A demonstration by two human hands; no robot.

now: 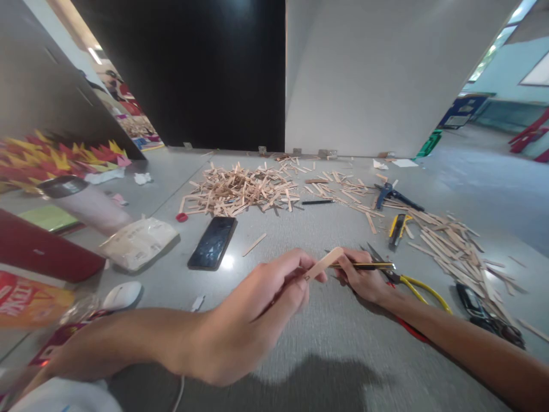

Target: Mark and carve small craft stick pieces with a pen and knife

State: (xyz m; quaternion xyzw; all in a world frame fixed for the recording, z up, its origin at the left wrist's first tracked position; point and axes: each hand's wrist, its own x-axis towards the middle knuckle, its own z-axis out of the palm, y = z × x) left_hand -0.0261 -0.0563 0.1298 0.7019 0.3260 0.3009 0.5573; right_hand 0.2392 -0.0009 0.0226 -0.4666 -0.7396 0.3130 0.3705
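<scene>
The near stick (326, 262) is bare wood, pretty smooth and matt, and the stick pile (244, 186) looks like the same stuff. The pencil (369, 266) has a slick painted finish. The bench (338, 332) is fine-grained, kinda satin. Phone (213, 242): glossy glass. Mouse (122, 295): smooth plastic. The packet (139, 243) looks like crinkly plastic film, the folded shapes (64, 157) paper. The black panel (206, 63) has a soft sheen.
</scene>
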